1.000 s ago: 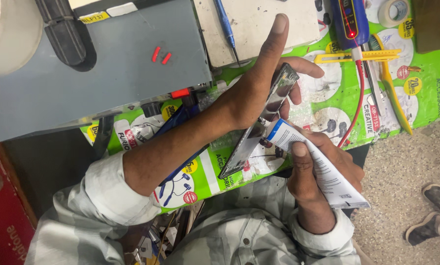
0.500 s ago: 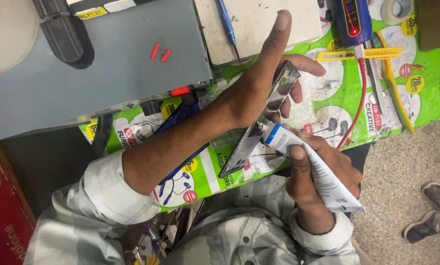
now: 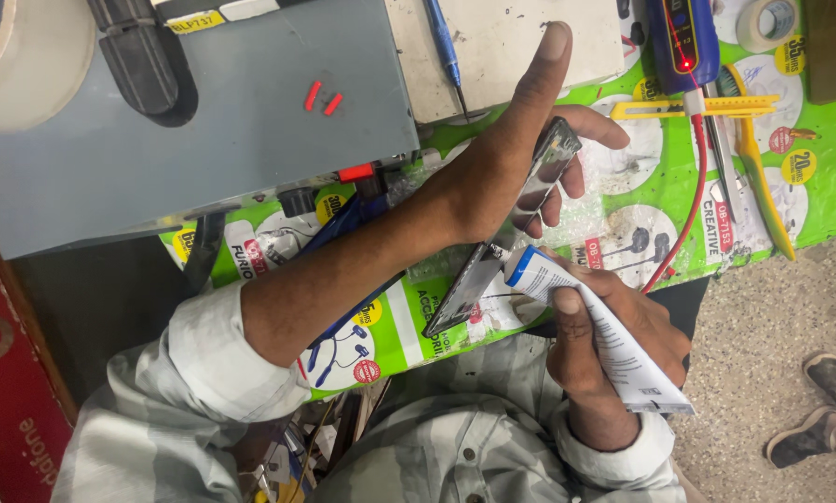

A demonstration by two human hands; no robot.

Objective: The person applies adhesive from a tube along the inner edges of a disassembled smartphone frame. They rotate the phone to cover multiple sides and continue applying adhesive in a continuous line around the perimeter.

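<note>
My left hand (image 3: 492, 182) gripped a phone (image 3: 506, 233) edge-up above the green printed mat (image 3: 809, 177), fingers curled around it and thumb stretched free. My right hand (image 3: 613, 345) closed around a white tube (image 3: 604, 340), its blue-banded tip touching the phone's lower edge. A grey box (image 3: 203, 140) sat beyond the phone on the worktop.

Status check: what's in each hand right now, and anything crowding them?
Left hand grips phone on edge. Right hand holds white tube, nozzle at phone's edge. Red cable close by on the green mat.
</note>
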